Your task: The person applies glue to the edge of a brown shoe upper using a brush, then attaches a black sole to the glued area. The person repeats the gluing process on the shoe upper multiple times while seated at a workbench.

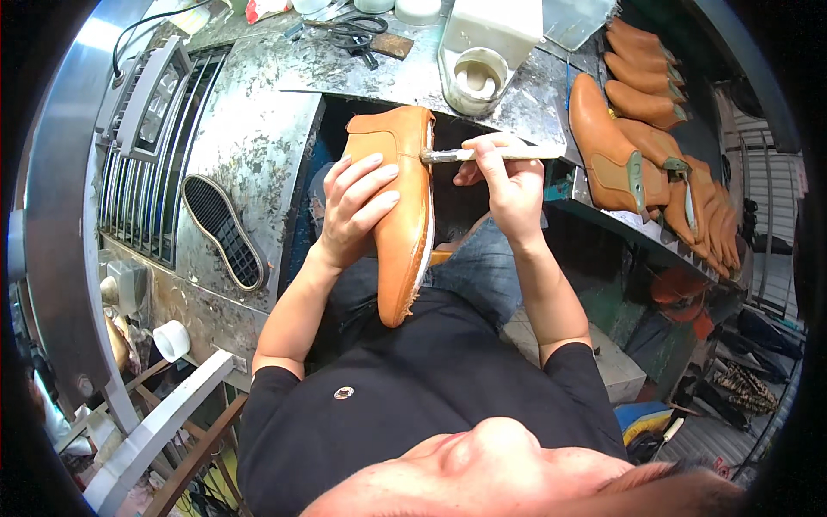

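Note:
A tan leather boot lies on its side over the gap in the bench, its toe toward my chest and its bottom edge facing right. My left hand is closed around the boot's upper, fingers spread over the leather. In my right hand is a flat brush with a pale handle, gripped between thumb and fingers. The bristle end touches the boot's lower edge near the heel. A rough, pale strip runs along that edge. To the left, a black outsole with a light rim rests on the metal bench, tread up.
A glue pot stands on the bench beyond the brush. Scissors lie farther left. Several tan boots are piled at the right. A grey lamp sits over a metal grille at the left, and a white tape roll is below it.

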The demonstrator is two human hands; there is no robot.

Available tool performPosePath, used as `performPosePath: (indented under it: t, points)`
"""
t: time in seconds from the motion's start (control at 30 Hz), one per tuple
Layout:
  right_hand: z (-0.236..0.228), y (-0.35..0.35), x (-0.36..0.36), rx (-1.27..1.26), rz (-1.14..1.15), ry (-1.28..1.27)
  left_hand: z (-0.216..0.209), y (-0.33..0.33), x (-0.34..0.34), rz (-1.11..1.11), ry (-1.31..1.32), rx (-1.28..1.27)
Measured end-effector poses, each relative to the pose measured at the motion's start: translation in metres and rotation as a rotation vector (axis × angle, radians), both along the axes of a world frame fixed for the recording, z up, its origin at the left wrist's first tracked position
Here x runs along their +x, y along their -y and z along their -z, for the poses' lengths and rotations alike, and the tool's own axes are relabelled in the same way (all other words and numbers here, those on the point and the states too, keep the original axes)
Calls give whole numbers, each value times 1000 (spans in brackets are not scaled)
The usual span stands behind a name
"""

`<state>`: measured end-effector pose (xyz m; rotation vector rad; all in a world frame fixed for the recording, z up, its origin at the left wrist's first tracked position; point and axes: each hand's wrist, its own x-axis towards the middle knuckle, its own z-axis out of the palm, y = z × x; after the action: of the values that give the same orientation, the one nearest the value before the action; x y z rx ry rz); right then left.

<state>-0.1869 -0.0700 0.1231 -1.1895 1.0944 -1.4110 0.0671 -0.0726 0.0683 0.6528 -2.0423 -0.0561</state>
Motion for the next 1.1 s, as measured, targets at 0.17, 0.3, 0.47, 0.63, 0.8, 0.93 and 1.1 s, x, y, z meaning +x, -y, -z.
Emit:
performPosePath:
  t: [0.17,0.3,0.47,0.63,0.8,0.93,1.1]
  points:
    - [2,-4,1,-9,8,8,3,0,-1,1,-7,-5]
    - [4,-5,3,-15,24,13,4,1,0,1,4,-8]
    - [3,-7,5,-25,22,28,2,0,-2,-22,-4,2]
    - [2,-9,4,-35,0,23,3,2,-2,-27,8,-15]
    - [2,-17,5,7,-6,43,2,2,-2,-49,8,-6]
    - [1,-22,6,-3,-10,45,-4,2,-3,-70,18,1]
    - [-2,-27,6,-22,-18,47,-3,5,-1,-98,44,-18]
